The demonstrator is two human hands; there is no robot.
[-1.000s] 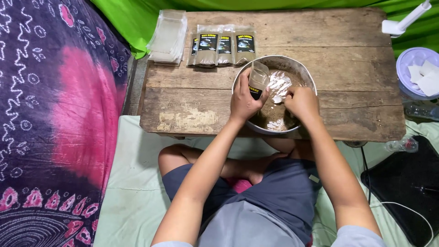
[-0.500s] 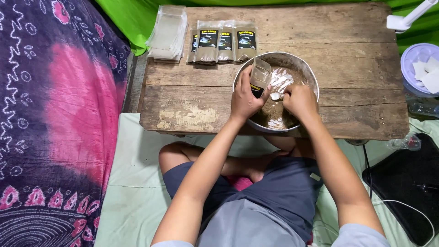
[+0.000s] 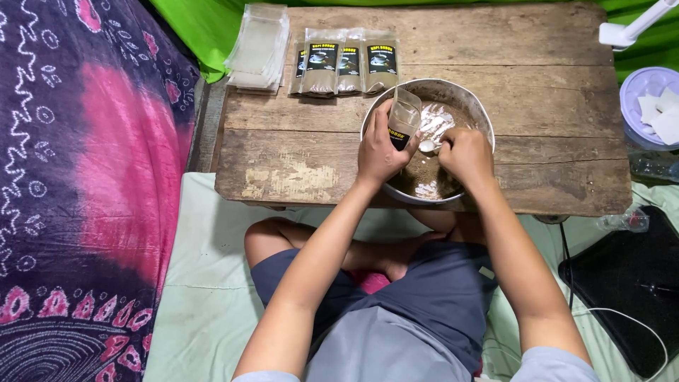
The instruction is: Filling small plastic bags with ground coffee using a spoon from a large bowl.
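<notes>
A: What is seen nearest the camera?

B: Crossed bare legs in dark blue shorts (image 3: 424,304) are seen on a pale green mat (image 3: 205,283), with both forearms stretched forward to a low, worn wooden table (image 3: 297,163)

A: What is held by the left hand?

B: A small clear plastic pouch with a dark label (image 3: 403,122) is gripped by the left hand (image 3: 380,152); the fingers are wrapped round its lower part, and it is kept upright with its open mouth upward, over the left side of a round metal bowl (image 3: 479,117)

A: And the right hand?

B: The right hand (image 3: 465,152) is closed into a loose fist round the handle of a small white spoon (image 3: 428,146), whose tip is held just beside the pouch. Brown powder (image 3: 424,177) is seen in the bowl under both hands, with a white patch in it whose nature cannot be told

A: What is laid farther back?

B: A row of filled brown pouches with dark labels (image 3: 343,67) is laid flat behind the bowl, and a stack of empty clear bags (image 3: 258,46) is set at the table's far left corner. A purple and pink patterned cloth (image 3: 85,177) is spread at the left, and a black flat case (image 3: 622,283) is placed at the right
</notes>
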